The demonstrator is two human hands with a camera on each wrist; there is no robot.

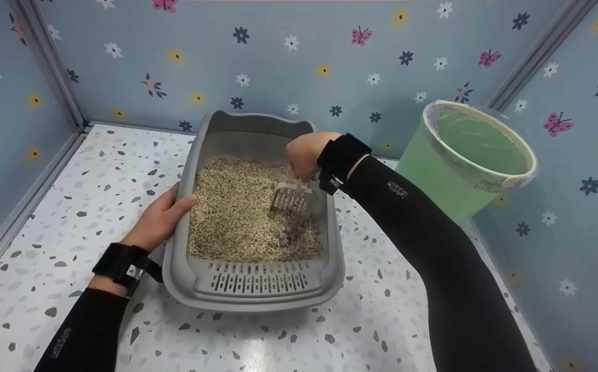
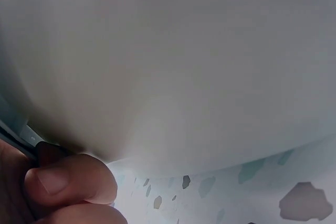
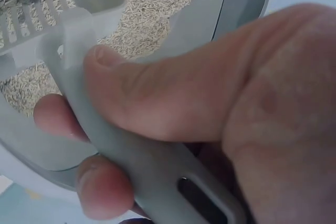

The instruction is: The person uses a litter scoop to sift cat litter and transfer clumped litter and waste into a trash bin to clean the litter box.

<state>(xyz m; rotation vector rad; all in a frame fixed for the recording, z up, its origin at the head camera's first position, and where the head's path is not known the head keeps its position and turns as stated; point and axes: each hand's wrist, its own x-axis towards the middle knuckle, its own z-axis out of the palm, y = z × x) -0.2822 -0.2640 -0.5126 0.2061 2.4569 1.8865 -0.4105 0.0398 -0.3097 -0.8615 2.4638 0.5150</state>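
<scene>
A grey litter box stands on the speckled surface, filled with tan pellet litter. My left hand grips its left rim, thumb over the edge; in the left wrist view the curled fingertips show beside the box's pale outer wall. My right hand holds a grey slotted litter scoop by the handle, over the right part of the litter. Greyish clumps lie just in front of the scoop. In the right wrist view the thumb presses along the handle, and grey bits show at the slotted head.
A green bin with a cream rim and a clear plastic liner stands at the right. Blue panels with flowers and butterflies close off the back and both sides. A slotted ledge forms the front of the box.
</scene>
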